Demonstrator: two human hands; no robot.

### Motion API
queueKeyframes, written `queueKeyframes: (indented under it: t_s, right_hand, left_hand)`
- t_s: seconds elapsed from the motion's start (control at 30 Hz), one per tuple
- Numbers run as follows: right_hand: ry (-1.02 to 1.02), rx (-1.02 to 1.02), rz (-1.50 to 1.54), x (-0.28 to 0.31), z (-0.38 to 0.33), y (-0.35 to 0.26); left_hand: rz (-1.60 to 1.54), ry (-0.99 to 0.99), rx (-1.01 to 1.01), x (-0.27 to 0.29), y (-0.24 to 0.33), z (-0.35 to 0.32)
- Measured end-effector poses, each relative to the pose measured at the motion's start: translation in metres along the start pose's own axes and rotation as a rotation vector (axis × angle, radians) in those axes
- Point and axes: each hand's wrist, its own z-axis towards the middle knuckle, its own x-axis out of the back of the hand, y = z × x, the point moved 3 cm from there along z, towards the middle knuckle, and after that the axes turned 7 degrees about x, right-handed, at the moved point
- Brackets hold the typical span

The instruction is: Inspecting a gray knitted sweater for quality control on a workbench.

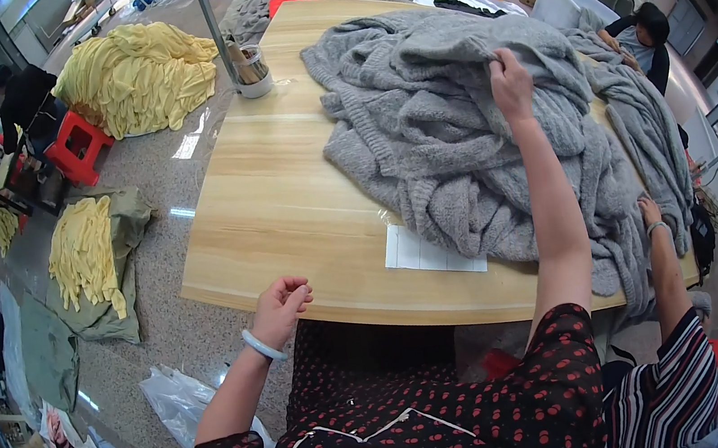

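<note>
A large heap of grey knitted sweaters (455,130) covers the right part of the wooden table (257,210). My right arm reaches far over it. Fingers closed, my right hand (512,88) pinches a fold of a grey sweater (525,34) near the top of the heap. My left hand (283,310), with a pale bangle at the wrist, hovers by the table's front edge. Its fingers are loosely curled, a gap shows at the thumb, and it holds nothing. A white paper sheet (431,251) lies partly under the heap's near edge.
A tub of tools (253,79) stands by a metal pole (214,30) at the far left corner. To the right, a co-worker's hand (650,211) touches the sweaters; another person (647,36) sits beyond. Yellow garments (140,76) and a red stool (79,147) occupy the left floor.
</note>
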Motion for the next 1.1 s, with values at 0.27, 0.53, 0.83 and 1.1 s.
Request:
queueKeyframes:
  t_s: [0.27, 0.53, 0.83, 1.1]
  right_hand:
    - [-0.266, -0.167, 0.335, 0.092, -0.118, -0.093]
    - [-0.452, 0.127, 0.476, 0.107, -0.202, -0.186]
    - [-0.407, 0.004, 0.419, 0.118, -0.233, -0.171]
    - [-0.296, -0.089, 0.318, 0.125, -0.179, -0.133]
  left_hand:
    - [-0.116, -0.364, -0.027, -0.079, 0.045, 0.03]
    - [-0.461, -0.69, 0.2, -0.16, 0.074, 0.039]
    - [-0.617, -0.512, 0.143, -0.124, 0.077, 0.049]
    - [-0.543, -0.565, 0.071, -0.118, 0.08, 0.026]
